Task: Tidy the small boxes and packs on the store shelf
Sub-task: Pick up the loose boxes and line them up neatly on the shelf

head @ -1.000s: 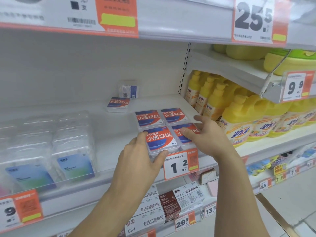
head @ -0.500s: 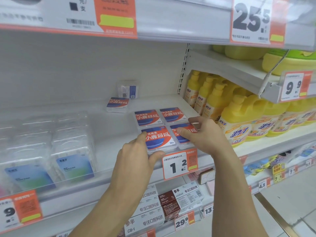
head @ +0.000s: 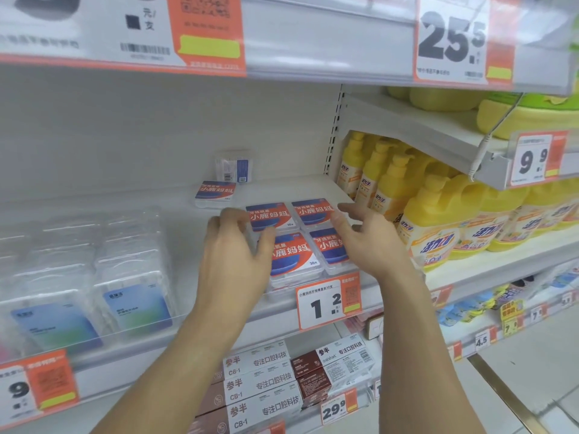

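Observation:
Four small red-and-blue boxes lie flat in a two-by-two block near the shelf's front edge: back left (head: 269, 216), back right (head: 313, 211), front left (head: 294, 255), front right (head: 329, 245). A fifth box of the same kind (head: 214, 192) lies alone further back on the left, and a small white-and-blue pack (head: 233, 166) stands upright behind it against the back wall. My left hand (head: 232, 255) hovers at the block's left side, fingers loosely bent and blurred, holding nothing. My right hand (head: 366, 239) reaches over the block's right side with its fingers stretched out.
Clear plastic packs with blue labels (head: 134, 277) fill the left of the white shelf (head: 282, 189). Yellow pump bottles (head: 432, 214) stand beyond the divider on the right. A 1.2 price tag (head: 329, 300) hangs on the front edge. Toothpaste boxes (head: 260, 383) lie on the shelf below.
Both hands have left the front two boxes and moved up and back, towards the rear row of the block. The boxes lie as before.

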`<state>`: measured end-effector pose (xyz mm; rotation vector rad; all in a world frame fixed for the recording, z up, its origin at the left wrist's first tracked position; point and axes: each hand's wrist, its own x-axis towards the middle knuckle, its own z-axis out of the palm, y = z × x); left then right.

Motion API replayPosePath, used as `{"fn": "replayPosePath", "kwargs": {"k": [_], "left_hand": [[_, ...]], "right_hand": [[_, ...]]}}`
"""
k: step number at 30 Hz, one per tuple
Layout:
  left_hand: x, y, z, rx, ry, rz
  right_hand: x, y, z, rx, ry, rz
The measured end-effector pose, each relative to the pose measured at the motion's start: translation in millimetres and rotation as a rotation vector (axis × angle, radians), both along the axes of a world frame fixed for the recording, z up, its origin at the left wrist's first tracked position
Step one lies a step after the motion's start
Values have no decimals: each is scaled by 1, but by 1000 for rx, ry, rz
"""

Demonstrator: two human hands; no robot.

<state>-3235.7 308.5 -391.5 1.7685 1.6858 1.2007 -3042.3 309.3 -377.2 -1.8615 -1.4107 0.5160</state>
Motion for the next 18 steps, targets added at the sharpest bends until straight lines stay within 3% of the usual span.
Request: {"fn": "replayPosePath", "kwargs": {"k": [6, 18], "left_hand": [[15, 21, -4, -87, 155, -140], [16, 13, -5, -78, 179, -111]], "right_hand": [[-1, 3, -6, -76, -38, 78], [3, 8, -6, -97, -72, 104]]}}
